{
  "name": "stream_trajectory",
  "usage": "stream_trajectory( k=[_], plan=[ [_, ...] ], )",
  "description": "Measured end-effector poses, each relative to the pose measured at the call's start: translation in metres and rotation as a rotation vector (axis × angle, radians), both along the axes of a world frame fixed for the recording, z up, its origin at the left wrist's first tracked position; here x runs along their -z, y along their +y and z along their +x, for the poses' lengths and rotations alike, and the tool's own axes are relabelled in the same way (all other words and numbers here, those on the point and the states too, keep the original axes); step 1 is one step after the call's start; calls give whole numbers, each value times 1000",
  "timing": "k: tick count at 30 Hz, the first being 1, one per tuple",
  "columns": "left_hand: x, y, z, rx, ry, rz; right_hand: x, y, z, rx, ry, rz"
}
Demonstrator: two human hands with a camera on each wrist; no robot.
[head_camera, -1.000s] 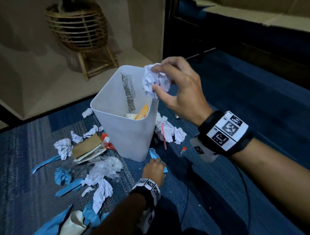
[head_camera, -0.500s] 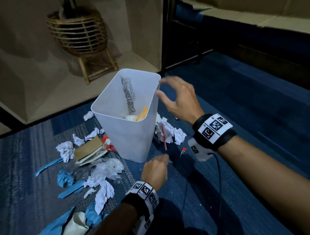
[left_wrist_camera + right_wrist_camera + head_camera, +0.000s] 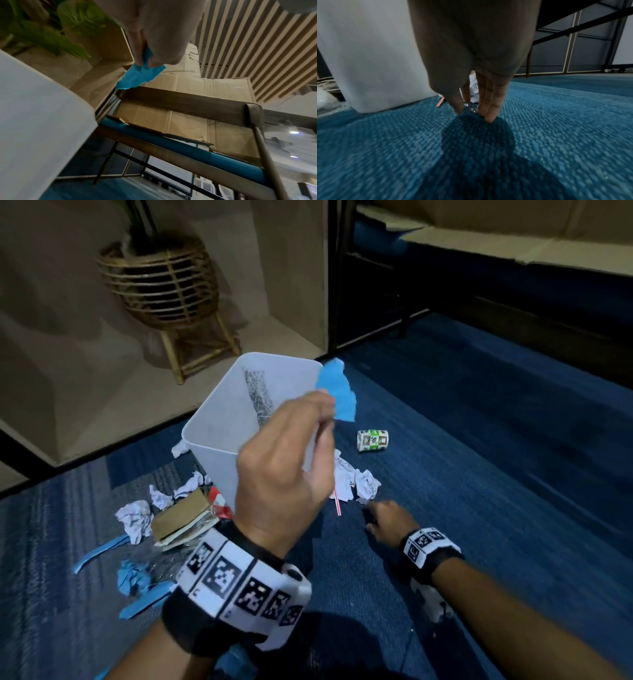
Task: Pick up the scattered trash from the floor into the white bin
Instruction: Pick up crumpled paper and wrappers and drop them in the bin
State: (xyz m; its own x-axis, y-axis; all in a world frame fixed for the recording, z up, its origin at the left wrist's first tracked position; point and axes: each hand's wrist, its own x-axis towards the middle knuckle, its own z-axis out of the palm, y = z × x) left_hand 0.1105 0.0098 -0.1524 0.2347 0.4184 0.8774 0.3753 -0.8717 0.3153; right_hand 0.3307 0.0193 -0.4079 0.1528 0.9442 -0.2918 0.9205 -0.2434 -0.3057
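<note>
The white bin (image 3: 219, 470) stands on the blue carpet with trash scattered around it. My left hand (image 3: 323, 414) is raised beside the bin's right rim and pinches a torn blue paper scrap (image 3: 337, 392) between thumb and fingers; the left wrist view shows the same blue scrap (image 3: 137, 77) next to the bin (image 3: 42, 108). My right hand (image 3: 373, 515) is down on the carpet to the right of the bin (image 3: 376, 54). Its thumb and fingertips (image 3: 488, 116) pinch a small shiny clear scrap (image 3: 470, 106).
Crumpled white paper (image 3: 356, 482) and a red-and-white straw (image 3: 337, 503) lie by the bin's right side, a paper cup (image 3: 372, 440) farther back. Left of the bin are cardboard (image 3: 181, 513), paper balls and blue strips (image 3: 99, 551). A rattan planter (image 3: 161, 282) stands behind.
My right hand let the white paper ball go at the bin and dropped to the carpet. My left hand rose from the floor to the bin's rim with the blue scrap.
</note>
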Motion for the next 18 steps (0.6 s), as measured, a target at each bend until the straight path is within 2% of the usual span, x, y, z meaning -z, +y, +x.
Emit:
stream_trajectory(
  k=[5,11,14,18],
  plan=[
    [-6,36,-25,-150,-3,-78,20,0,-1,-61,-98,48],
    [7,55,-39,-272,210,-439,31,9,-3,24,-106,122],
    [10,52,-40,-320,274,-394,32,3,-2,45,-101,157],
    [7,44,-38,-215,197,-281,4,-3,0,74,-47,277]
  ],
)
